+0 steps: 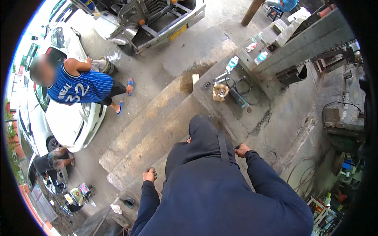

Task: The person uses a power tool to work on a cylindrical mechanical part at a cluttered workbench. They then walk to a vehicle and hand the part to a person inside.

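Observation:
My left hand (149,174) hangs low beside my left leg, fingers loosely apart, nothing seen in it. Close by my right thigh is my right hand (242,150), its fingers curled in; whether they hold anything is hidden. Both hands have dark fingertips. Ahead and right of me, a teal power tool like an angle grinder (238,98) lies on a grey slab (256,118), its black cord (243,85) looped alongside. Next to it sits a round metal part (221,93) on brown wrapping. Metal hand tools (222,79) lie just beyond. Neither hand touches these.
Low concrete steps (157,126) run along my left. Clear bottles (232,63) stand near a long steel beam (311,43). A person in a blue jersey (80,84) stands by a white car (73,122); another person (51,162) is lower left. A vehicle front (147,23) is far ahead.

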Available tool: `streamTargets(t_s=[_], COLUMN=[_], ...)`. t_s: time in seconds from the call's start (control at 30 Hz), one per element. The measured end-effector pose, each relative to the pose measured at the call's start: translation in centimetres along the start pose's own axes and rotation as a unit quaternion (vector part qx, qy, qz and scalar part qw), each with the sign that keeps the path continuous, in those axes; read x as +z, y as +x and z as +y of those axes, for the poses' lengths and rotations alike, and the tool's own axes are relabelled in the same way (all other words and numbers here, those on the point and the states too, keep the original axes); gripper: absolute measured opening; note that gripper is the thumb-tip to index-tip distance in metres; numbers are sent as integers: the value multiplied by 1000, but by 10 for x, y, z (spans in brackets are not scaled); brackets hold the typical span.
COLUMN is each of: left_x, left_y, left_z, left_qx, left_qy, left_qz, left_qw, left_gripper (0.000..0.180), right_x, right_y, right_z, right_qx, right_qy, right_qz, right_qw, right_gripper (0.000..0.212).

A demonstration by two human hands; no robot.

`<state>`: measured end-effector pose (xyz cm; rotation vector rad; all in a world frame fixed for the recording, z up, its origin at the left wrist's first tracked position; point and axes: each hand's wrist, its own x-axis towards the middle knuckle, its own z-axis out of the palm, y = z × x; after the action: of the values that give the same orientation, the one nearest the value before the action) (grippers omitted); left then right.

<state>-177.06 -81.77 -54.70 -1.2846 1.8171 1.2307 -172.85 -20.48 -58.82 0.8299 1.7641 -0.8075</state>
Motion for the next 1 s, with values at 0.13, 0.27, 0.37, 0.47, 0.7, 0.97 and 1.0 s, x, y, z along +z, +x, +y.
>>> streamTargets(t_s=[0.13,0.27,0.37,0.47,0.7,0.97,1.0], left_x=[-6,23,54,36,123,378,419], left_y=[72,179,272,360,480,597,586], left_z=[73,157,215,255,491,844,882], left_qx=[33,38,72,157,214,170,184], left_qy=[64,38,77,324,490,260,268], left_qz=[-7,36,23,17,-30,-53,-89], left_qw=[997,998,994,933,845,949,942], left_gripper=[40,39,41,43,49,22,21], right_x=[-29,-93,-127,-140,-234,-313,-312], right_y=[39,105,223,292,313,450,464], right_z=[-102,-245,-318,-394,-490,-515,-508], right_qx=[-98,-154,-295,-243,-307,-35,-96], right_qy=[-34,-114,-7,15,92,96,194], right_qz=[28,63,162,198,176,189,226], right_qw=[994,979,942,949,931,977,950], right_gripper=[47,50,48,42,40,49,49])
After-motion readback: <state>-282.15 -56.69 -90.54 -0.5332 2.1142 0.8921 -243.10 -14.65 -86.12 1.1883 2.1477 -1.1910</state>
